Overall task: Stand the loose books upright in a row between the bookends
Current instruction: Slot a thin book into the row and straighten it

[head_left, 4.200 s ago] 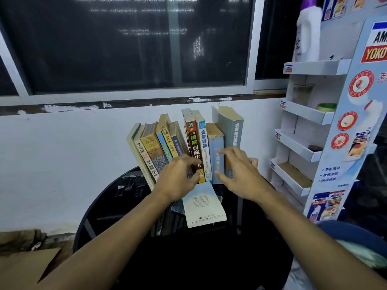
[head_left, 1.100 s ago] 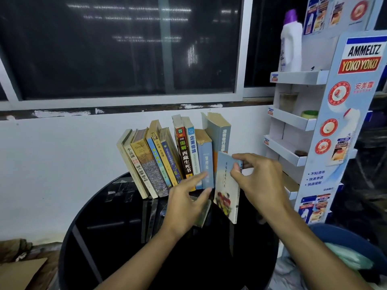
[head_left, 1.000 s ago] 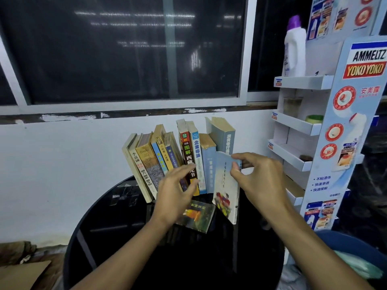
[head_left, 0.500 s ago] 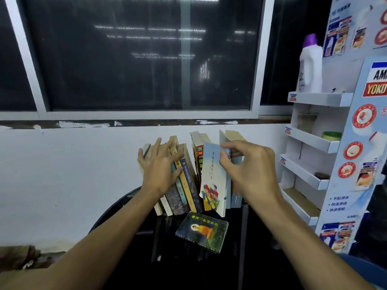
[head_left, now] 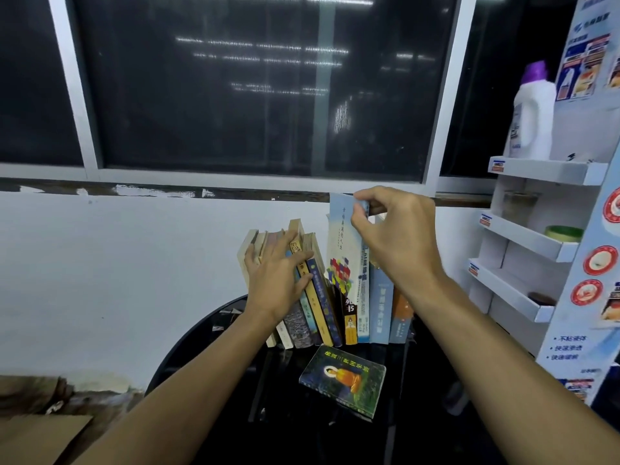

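A row of books (head_left: 380, 303) stands on the black round table (head_left: 208, 330) against the white wall, the left ones leaning left. My left hand (head_left: 278, 276) lies flat with spread fingers on those leaning books and holds them aside. My right hand (head_left: 392, 236) pinches the top of a thin pale-blue book (head_left: 342, 243), held upright over a gap in the middle of the row, its lower edge between the neighbouring books. A green-covered book (head_left: 344, 379) with an orange figure lies flat on the table in front of the row. No bookends show.
A white cardboard display rack (head_left: 536, 243) with several shelves stands close on the right, a white bottle with a purple cap (head_left: 531, 112) on its top shelf. A dark window runs above the wall. Brown cardboard (head_left: 40, 437) lies at the lower left.
My right hand has raised the pale-blue book from in front of the row to above it and into the gap. My left hand moved from the table onto the leaning books.
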The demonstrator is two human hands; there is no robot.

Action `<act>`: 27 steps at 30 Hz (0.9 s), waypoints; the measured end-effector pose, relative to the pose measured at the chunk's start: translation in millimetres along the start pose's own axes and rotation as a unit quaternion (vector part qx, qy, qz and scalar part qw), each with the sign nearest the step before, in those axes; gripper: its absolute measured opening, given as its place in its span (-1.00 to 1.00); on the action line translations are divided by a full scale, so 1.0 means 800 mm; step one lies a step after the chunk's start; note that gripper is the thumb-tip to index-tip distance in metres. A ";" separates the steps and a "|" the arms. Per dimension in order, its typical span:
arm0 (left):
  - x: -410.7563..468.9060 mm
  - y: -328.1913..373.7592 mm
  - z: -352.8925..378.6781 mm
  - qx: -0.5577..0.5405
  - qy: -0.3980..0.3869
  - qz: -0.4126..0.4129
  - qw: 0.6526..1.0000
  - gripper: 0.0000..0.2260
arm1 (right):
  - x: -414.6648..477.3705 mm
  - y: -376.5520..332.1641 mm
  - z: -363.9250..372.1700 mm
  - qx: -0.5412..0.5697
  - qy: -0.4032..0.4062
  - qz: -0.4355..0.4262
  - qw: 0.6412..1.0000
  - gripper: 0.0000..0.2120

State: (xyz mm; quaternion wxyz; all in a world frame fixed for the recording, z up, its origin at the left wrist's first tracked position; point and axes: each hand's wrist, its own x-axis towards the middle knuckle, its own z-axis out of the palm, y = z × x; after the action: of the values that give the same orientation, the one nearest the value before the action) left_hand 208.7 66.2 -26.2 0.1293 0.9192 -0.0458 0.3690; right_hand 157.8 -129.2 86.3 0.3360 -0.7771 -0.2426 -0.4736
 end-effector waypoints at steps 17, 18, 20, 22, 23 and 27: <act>-0.004 0.003 0.002 -0.001 0.024 -0.002 1.000 -0.62 | -0.002 0.040 0.085 -0.025 -0.003 -0.058 0.998 -0.86; -0.004 0.003 0.002 -0.001 0.025 -0.002 1.000 -0.62 | -0.008 0.042 0.091 -0.025 -0.010 -0.059 0.998 -0.86; -0.003 0.003 0.002 -0.002 0.025 -0.002 1.000 -0.62 | -0.021 0.044 0.099 -0.021 -0.020 -0.065 0.997 -0.86; -0.003 0.003 0.002 -0.001 0.026 -0.001 1.000 -0.61 | -0.033 0.048 0.107 -0.013 -0.030 -0.064 0.997 -0.84; -0.002 0.003 0.002 0.000 0.026 -0.001 1.000 -0.61 | -0.038 0.051 0.112 -0.011 -0.035 -0.060 0.998 -0.83; -0.001 0.003 0.003 -0.001 0.022 -0.003 1.000 -0.61 | -0.055 0.065 0.127 -0.019 -0.050 -0.047 0.997 -0.85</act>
State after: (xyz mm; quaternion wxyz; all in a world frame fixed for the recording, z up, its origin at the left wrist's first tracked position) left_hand 209.4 62.8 -28.2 0.1324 0.9107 -0.0408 0.3891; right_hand 233.0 -89.1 -1.6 0.2859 -0.7940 -0.2860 -0.4539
